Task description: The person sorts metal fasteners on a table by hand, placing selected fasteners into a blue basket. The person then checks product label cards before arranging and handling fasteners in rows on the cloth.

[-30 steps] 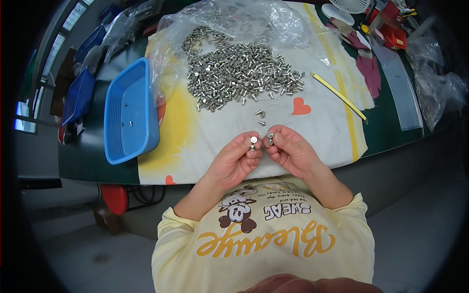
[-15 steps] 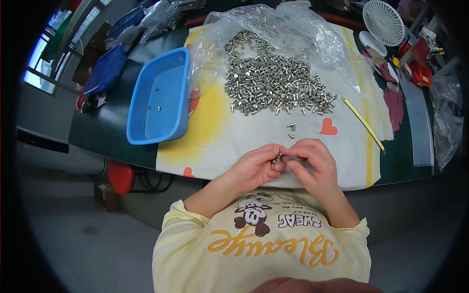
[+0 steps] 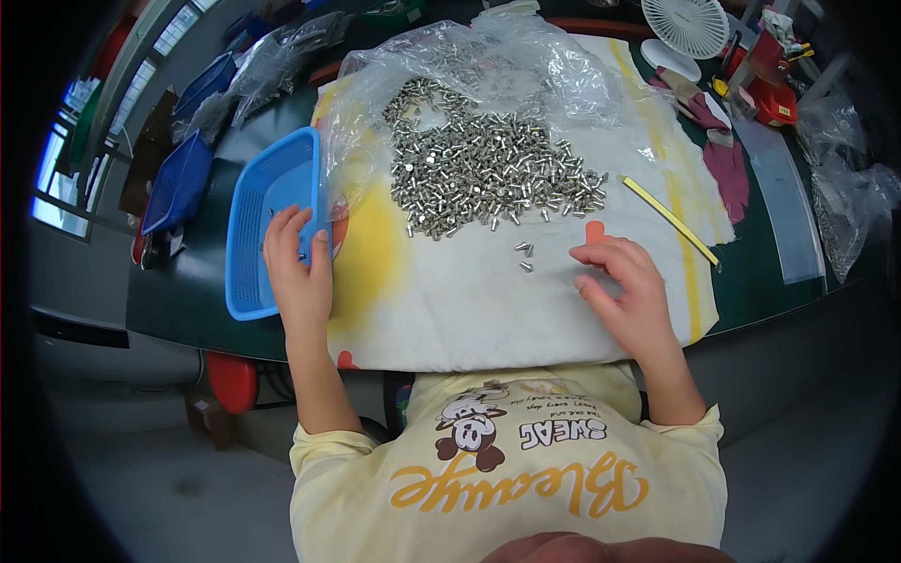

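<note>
Blue plastic basket (image 3: 246, 272) at left, a window (image 3: 62, 214) well beyond: over it now reaches the left hand (image 3: 302, 286), parted from its partner, grip released, so what it pinched has probably dropped there. On pale cloth (image 3: 450, 305) over the dark green desk (image 3: 192, 300), heaped metal fasteners (image 3: 488, 169) lie beyond three loose pieces (image 3: 526, 267); the right hand (image 3: 638, 293) hovers just beside these, grip loose and empty. Farther right: yellow strip (image 3: 671, 221), white fan (image 3: 685, 26).
</note>
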